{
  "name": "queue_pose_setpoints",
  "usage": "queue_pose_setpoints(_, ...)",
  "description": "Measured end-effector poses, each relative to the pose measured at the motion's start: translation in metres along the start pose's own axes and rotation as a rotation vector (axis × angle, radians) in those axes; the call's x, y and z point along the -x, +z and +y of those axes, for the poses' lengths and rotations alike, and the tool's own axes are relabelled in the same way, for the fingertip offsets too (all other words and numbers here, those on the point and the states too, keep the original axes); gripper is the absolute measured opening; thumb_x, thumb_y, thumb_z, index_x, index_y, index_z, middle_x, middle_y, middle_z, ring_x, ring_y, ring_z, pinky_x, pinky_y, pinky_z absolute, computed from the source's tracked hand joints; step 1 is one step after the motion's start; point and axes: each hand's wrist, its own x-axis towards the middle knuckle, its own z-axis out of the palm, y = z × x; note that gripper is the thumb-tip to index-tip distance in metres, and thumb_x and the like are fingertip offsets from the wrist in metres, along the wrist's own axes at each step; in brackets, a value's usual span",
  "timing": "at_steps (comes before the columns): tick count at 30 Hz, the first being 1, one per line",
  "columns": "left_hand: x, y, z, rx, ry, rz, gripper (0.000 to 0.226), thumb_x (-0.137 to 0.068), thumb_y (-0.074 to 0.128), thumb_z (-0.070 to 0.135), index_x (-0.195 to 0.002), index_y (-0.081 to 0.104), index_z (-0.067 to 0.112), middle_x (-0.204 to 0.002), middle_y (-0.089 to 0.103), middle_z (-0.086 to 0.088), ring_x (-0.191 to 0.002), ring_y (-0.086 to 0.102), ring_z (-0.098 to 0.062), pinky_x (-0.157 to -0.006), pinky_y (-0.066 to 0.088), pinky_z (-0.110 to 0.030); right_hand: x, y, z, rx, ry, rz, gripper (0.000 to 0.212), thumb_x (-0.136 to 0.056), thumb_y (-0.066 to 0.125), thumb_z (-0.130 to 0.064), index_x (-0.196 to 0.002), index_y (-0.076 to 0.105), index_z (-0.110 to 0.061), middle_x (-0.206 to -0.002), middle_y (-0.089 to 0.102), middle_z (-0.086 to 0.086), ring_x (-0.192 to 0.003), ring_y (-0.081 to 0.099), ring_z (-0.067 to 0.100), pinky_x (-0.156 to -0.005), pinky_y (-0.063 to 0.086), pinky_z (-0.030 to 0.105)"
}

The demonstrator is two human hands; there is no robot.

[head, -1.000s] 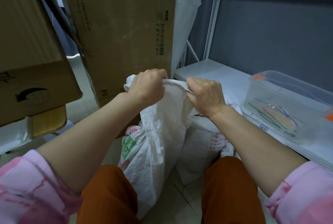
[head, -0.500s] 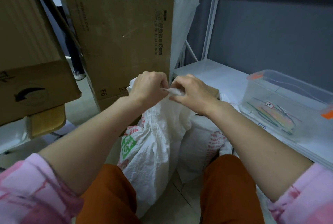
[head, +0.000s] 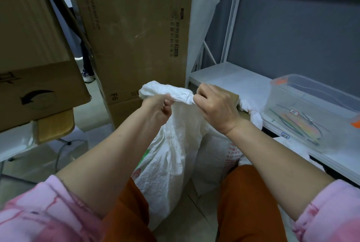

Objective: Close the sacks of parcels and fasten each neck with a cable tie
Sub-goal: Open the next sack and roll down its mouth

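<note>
1. Head view: fingers (head: 167, 103) of the left hand (head: 155, 109) curl round the sack (head: 171, 154) neck; the right hand (head: 216, 107) pinches its end.
2. The bunched neck (head: 167, 92) lies crosswise between both hands.
3. Ties (head: 300, 125) sit in the tub (head: 311, 93) to the right, nearer the right hand.

White woven sack (head: 171, 156), upright between knees, mouth bunched into a roll

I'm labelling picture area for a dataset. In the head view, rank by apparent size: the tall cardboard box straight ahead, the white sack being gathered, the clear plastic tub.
1. Tall cardboard box, largest.
2. White sack.
3. Clear plastic tub, smallest, though cropped at the right edge.
</note>
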Motion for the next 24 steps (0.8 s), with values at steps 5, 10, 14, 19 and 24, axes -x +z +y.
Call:
queue_pose_setpoints(5, 0.008, 0.002, 0.002, 0.293, -0.081, -0.093, 0.018, -0.093, 0.058, 0.006, -0.076, 0.053, 0.006, -0.065, 0.054, 0.001, -0.027, 0.036, -0.001, -0.031, 0.027, -0.008, 0.012, 0.001, 0.009, 0.009, 0.080, -0.062, 0.027, -0.066, 0.062, 0.016, -0.066, 0.048, -0.008, -0.069, 0.046, 0.008, -0.056, 0.037, 0.018, -0.035, 0.035, 0.028)
queue_pose_setpoints(10, 0.013, 0.012, -0.003, 0.435, -0.096, -0.156, 0.030, -0.097, 0.049, 0.007, -0.068, 0.045, 0.008, -0.038, 0.037, 0.004, -0.025, 0.035, -0.001, -0.029, 0.023, -0.011, 0.002, -0.001, 0.005, -0.368, 0.512, -0.316, 0.030, -0.077, 0.073, -0.041, -0.075, 0.060, -0.014, -0.084, 0.049, -0.005, -0.080, 0.048, 0.012, -0.060, 0.041, 0.026)
queue_pose_setpoints(14, 0.013, 0.015, -0.013, 0.377, -0.093, -0.222, 0.022, -0.098, 0.049, 0.008, -0.076, 0.047, 0.008, -0.041, 0.040, 0.003, -0.027, 0.036, -0.001, -0.028, 0.024, -0.012, -0.022, -0.005, -0.002, -0.451, 0.705, -0.329, 0.025, -0.075, 0.076, -0.038, -0.085, 0.061, -0.020, -0.088, 0.058, -0.007, -0.085, 0.051, 0.011, -0.068, 0.042, 0.027)
queue_pose_setpoints(19, 0.008, 0.010, -0.019, 0.124, -0.033, -0.030, 0.011, -0.094, 0.049, 0.006, -0.104, 0.055, 0.005, -0.075, 0.064, -0.007, -0.032, 0.041, -0.002, -0.028, 0.028, -0.012, -0.017, 0.000, -0.007, -0.232, 0.584, -0.344, 0.016, -0.080, 0.059, 0.000, -0.079, 0.052, -0.014, -0.082, 0.054, 0.003, -0.076, 0.050, 0.021, -0.052, 0.031, 0.026)
queue_pose_setpoints(24, 0.000, 0.006, -0.009, 0.003, 0.132, 0.086, 0.012, -0.091, 0.062, 0.018, -0.094, 0.058, 0.007, -0.079, 0.061, -0.006, -0.037, 0.045, -0.003, -0.031, 0.028, -0.011, 0.002, -0.003, -0.018, 0.042, 0.085, -0.166, 0.016, -0.073, 0.045, 0.008, -0.075, 0.048, -0.007, -0.070, 0.045, 0.009, -0.057, 0.029, 0.017, -0.043, 0.007, 0.020)
